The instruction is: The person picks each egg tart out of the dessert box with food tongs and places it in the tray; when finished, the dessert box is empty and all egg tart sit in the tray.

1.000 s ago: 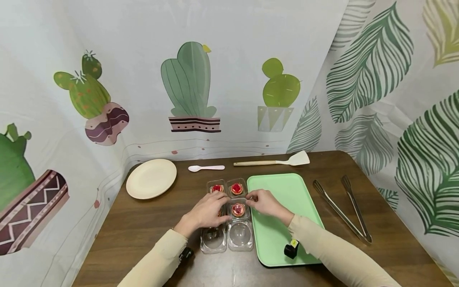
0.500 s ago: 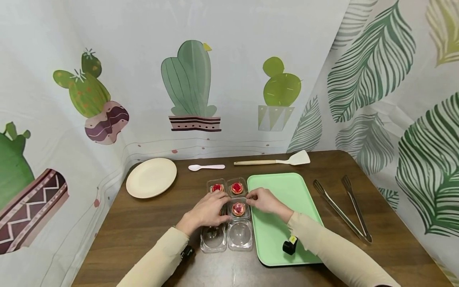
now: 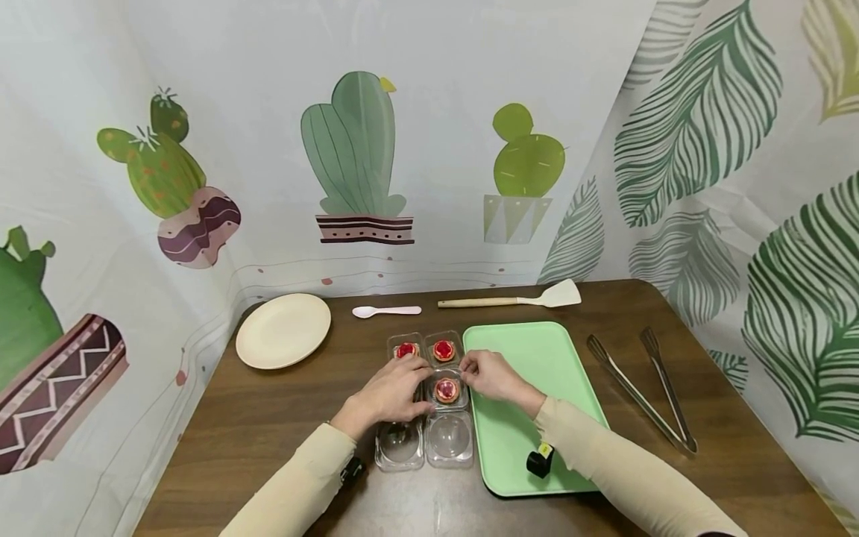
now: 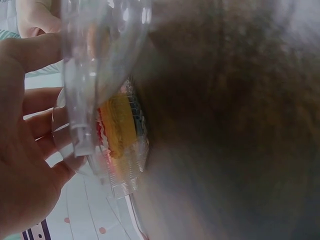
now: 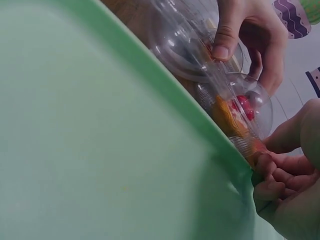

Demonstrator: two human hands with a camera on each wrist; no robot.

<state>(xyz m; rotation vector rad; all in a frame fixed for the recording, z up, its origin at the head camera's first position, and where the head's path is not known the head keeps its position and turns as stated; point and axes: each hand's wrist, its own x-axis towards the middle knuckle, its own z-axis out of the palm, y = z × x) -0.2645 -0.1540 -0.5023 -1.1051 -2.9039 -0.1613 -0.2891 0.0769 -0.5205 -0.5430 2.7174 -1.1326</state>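
Observation:
In the head view, a clear plastic clamshell container [image 3: 450, 438] with round domes lies in the middle of the table. Several red-topped tarts [image 3: 446, 390] sit in its compartments; the two domes nearest the person show nothing inside. My left hand [image 3: 392, 391] lies over its left middle part, hiding what is under the palm. Its fingers are spread and touch the clear plastic, as the left wrist view also shows. My right hand [image 3: 495, 375] pinches the container's right edge between thumb and curled fingers, beside the green tray [image 3: 537, 432]. A yellow-sided tart [image 5: 231, 116] shows through the plastic in the right wrist view.
A cream plate [image 3: 284, 332] lies at the back left. A pale spoon [image 3: 387, 311] and a white spatula [image 3: 510, 300] with a wooden handle lie along the back edge. Metal tongs [image 3: 644, 395] lie spread to the right of the tray.
Both hands stay almost in place at the container. My right wrist has turned slightly, its black wrist camera shifting a little to the left.

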